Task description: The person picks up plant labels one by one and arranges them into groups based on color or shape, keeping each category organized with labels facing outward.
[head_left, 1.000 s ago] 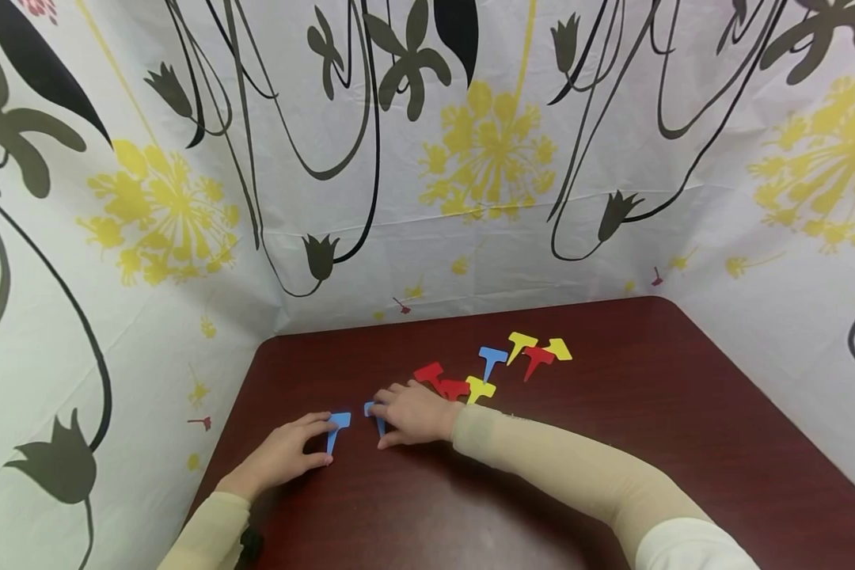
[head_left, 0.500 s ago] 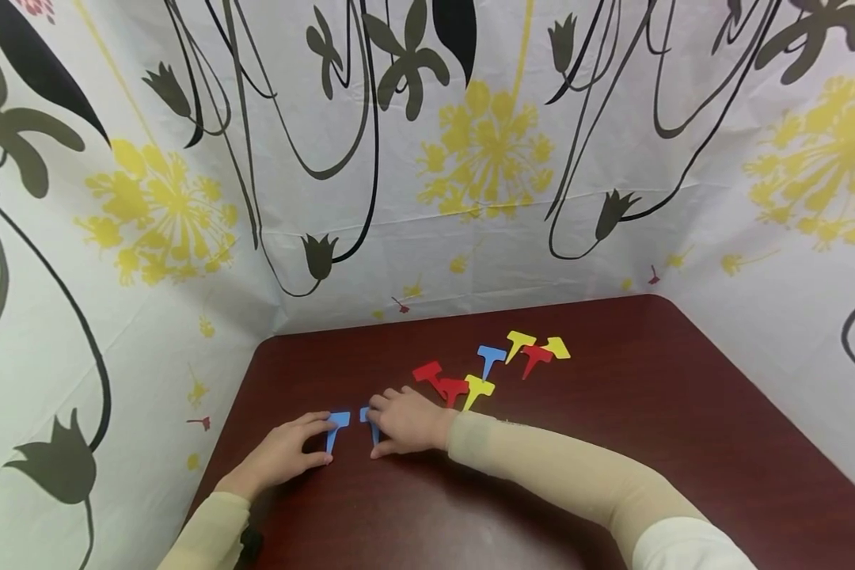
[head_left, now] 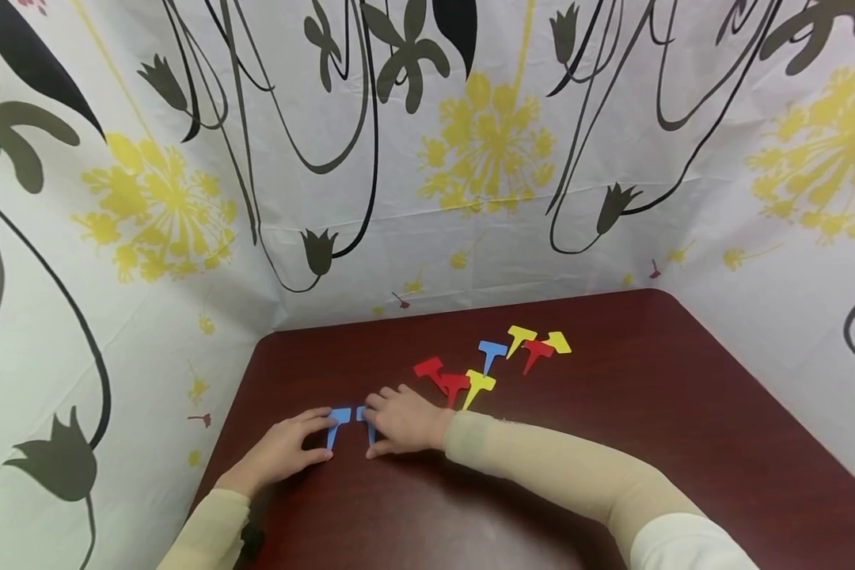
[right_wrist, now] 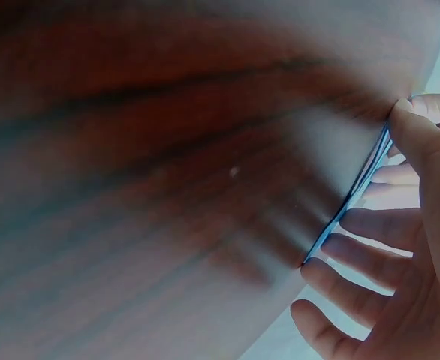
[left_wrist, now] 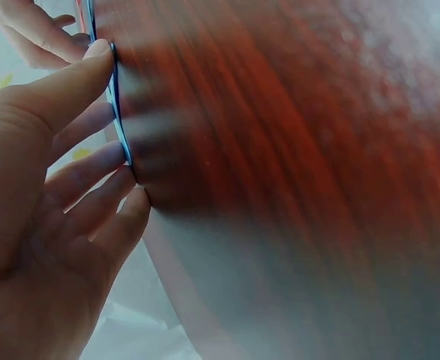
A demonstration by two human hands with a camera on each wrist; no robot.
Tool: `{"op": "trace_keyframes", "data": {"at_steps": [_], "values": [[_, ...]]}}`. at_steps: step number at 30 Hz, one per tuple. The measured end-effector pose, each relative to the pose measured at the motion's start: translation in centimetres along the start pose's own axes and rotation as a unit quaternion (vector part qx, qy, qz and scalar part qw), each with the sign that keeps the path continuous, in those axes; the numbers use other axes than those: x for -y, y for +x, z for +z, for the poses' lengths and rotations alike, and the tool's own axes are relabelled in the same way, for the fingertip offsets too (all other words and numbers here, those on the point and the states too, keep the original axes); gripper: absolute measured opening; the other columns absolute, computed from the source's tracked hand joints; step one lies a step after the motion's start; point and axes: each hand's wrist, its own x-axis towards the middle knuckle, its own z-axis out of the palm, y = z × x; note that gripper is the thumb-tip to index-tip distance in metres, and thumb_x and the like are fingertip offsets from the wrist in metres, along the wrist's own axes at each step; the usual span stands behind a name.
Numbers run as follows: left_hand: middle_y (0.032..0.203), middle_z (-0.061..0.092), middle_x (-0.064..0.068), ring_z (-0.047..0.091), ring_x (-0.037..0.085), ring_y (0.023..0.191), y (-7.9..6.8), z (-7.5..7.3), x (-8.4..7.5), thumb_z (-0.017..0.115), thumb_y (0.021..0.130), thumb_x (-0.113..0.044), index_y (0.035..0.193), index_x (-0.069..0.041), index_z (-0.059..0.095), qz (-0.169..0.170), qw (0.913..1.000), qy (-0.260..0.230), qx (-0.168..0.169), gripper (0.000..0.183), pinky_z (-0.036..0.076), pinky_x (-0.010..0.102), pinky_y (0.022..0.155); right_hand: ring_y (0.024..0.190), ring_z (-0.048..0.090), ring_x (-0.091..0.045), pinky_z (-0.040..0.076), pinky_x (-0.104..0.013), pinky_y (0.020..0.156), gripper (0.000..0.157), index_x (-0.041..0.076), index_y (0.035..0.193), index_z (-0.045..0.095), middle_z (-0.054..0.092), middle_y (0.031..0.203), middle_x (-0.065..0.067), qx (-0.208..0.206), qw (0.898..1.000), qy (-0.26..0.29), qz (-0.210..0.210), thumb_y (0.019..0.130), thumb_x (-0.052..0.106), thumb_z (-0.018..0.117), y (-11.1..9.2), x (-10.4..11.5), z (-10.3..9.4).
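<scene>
Two blue T-shaped plant labels lie side by side, heads away from me, stems toward me. My left hand (head_left: 285, 445) rests on the left blue plant label (head_left: 340, 416), fingertips on its head and thumb by the stem's tip. My right hand (head_left: 408, 419) reaches across and partly covers the right blue plant label (head_left: 361, 414), its fingers over the head and its thumb near the stem's tip. A narrow gap separates the two labels. In the wrist views, each label shows as a thin blue edge (left_wrist: 121, 124) under spread fingertips.
Beyond my right hand lie red plant labels (head_left: 428, 367), yellow ones (head_left: 480, 385) and another blue one (head_left: 492, 351), some overlapping. The dark red-brown table (head_left: 613, 380) ends at a flower-patterned curtain (head_left: 370, 198) behind and on both sides.
My right hand has slid slightly left along the table with its blue plant label, narrowing the gap to the left label. The left hand and its label have stayed in place.
</scene>
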Motion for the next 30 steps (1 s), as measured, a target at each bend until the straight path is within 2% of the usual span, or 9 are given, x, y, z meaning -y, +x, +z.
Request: {"op": "trace_keyframes", "data": {"at_steps": [23,30], "values": [[0.154,0.045,0.006,0.049,0.032,0.135,-0.26,0.10,0.30,0.073,0.093,-0.039,0.142,-0.021,0.060,0.005,1.0000,-0.005,0.002,0.054,0.045,0.056,0.102,0.113,0.050,-0.017,0.050,-0.036,0.086,0.080,0.019,0.140,0.060,0.055,0.136,0.001,0.005,1.000,0.003,-0.001,0.089,0.079,0.046,0.66,0.38,-0.01],[0.153,0.046,0.005,0.050,0.030,0.134,-0.30,0.10,0.46,0.073,0.092,-0.040,0.142,-0.020,0.060,0.009,0.9999,0.000,-0.010,0.055,0.046,0.055,0.101,0.114,0.051,-0.017,0.050,-0.038,0.088,0.079,0.018,0.140,0.060,0.055,0.136,0.000,-0.001,1.000,0.014,0.000,0.089,0.078,0.048,0.62,0.23,-0.25]]}}
